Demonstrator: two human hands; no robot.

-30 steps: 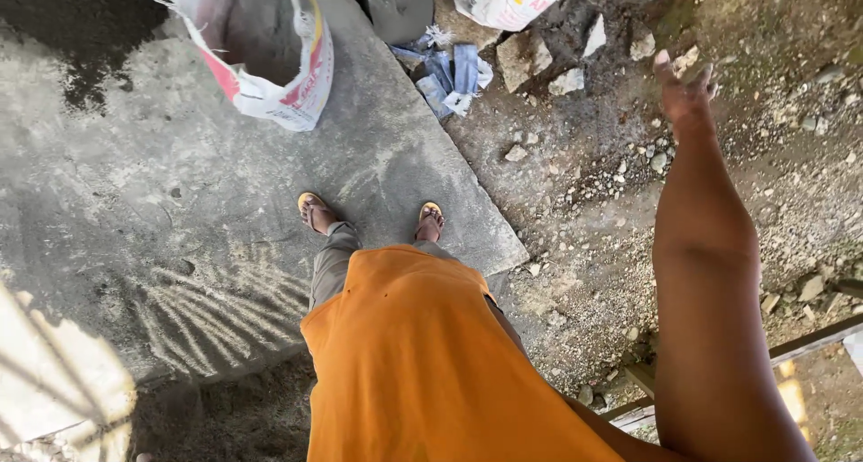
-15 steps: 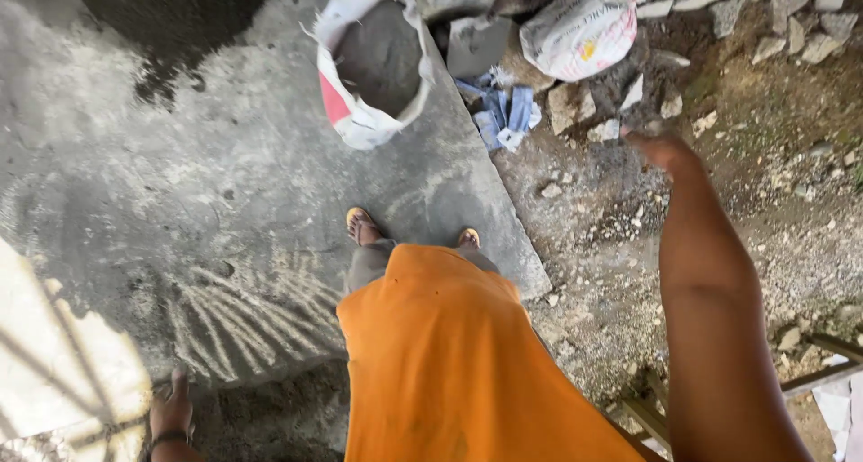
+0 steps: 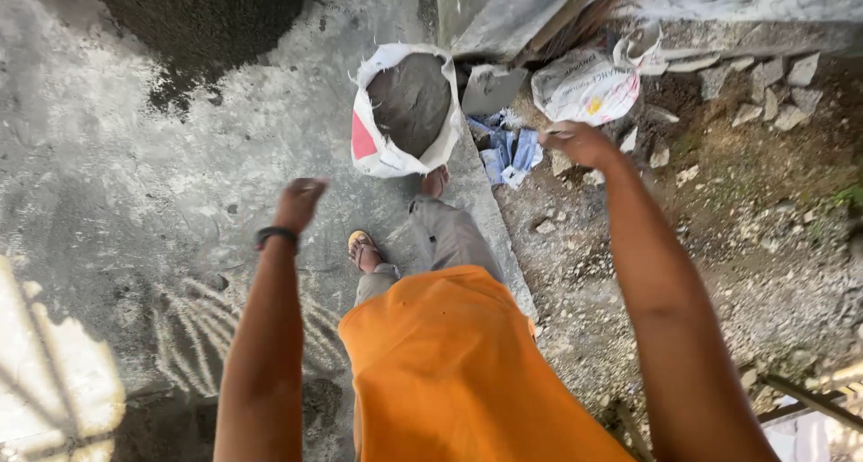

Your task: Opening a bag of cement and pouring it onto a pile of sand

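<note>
I look down on my orange shirt and my sandalled feet on a grey concrete slab (image 3: 135, 183). My left hand (image 3: 299, 203), with a dark band on its wrist, hangs over the slab with its fingers curled and nothing in it. My right hand (image 3: 578, 142) is stretched forward over the slab's right edge, fingers loosely closed, holding nothing that I can see. An open white and red sack (image 3: 402, 111) full of grey powder stands just ahead of my feet, between the two hands.
A dark heap of sand (image 3: 207, 22) lies at the top left. A second white sack (image 3: 584, 86) lies at the top right, next to blue cloth scraps (image 3: 511, 152). A trowel (image 3: 493, 88) rests by the sack. Rubble and dirt (image 3: 737, 210) lie right.
I have stepped forward toward the open sack, which is now closer. My left arm has swung into view. My right hand has moved left toward the sacks.
</note>
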